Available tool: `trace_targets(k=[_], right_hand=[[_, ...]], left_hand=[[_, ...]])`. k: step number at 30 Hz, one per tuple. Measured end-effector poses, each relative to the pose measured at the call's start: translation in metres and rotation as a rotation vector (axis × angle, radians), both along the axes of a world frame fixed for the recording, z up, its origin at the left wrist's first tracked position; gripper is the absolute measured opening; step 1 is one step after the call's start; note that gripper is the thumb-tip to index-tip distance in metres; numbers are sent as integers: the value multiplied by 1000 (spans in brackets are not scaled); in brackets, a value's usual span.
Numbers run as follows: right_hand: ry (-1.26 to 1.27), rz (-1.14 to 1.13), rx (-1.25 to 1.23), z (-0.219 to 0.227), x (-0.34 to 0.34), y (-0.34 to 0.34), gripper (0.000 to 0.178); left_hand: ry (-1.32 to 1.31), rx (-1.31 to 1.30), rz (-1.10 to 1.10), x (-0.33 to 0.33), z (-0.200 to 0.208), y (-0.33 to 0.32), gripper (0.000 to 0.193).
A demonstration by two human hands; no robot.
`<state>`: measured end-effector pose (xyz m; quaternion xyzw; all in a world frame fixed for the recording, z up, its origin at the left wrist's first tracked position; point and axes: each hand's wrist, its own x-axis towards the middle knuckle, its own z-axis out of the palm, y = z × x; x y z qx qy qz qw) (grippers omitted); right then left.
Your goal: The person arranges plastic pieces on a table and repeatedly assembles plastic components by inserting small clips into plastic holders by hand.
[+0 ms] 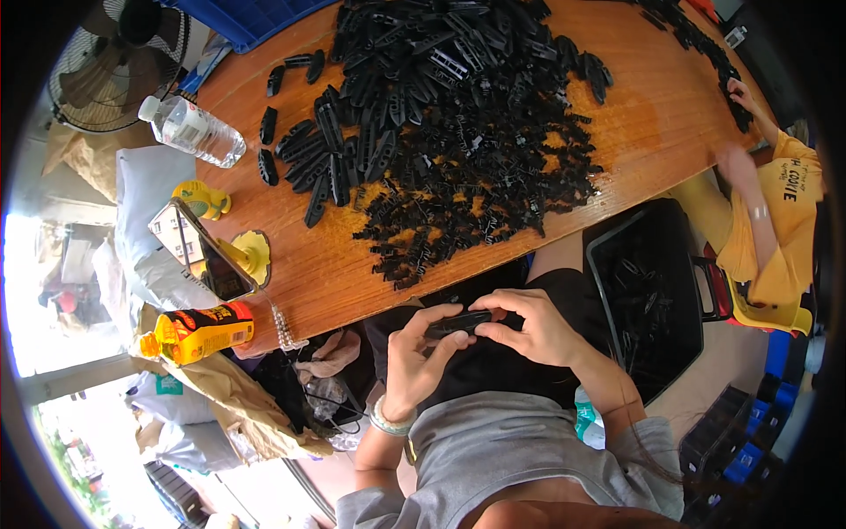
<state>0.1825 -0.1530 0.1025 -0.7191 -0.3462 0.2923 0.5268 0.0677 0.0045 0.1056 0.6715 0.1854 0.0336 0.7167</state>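
Observation:
Over my lap, just off the table's near edge, a long black plastic piece (449, 325) with rounded ends lies between my two hands. My left hand (421, 355) is closed on its left end, thumb and fingers pinching it. On the other end, the fingers and thumb of my right hand (538, 329) are closed, covering part of it. Beyond my hands, many small black toothed parts (476, 181) lie spread on the table. Behind them rises a heap of long black pieces (423, 53) that look similar to the one I hold.
A yellow-labelled drink bottle (207, 333), a phone (201, 251) on a yellow stand (251, 256) and a clear bottle (192, 132) stand along the wooden table's (317, 264) left side. A black bin (648, 309) holding black pieces is at my right. Another person (767, 212) sits beyond it.

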Motion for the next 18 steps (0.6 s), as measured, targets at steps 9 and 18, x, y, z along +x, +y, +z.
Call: trace_targets(k=[9, 18], right_hand=[[-914, -144, 71, -27, 41, 42, 18], [-961, -108, 30, -40, 42, 55, 16]], left_hand=[[-149, 936, 348, 62, -6, 99, 11], [99, 1372, 373, 116, -25, 130, 23]])
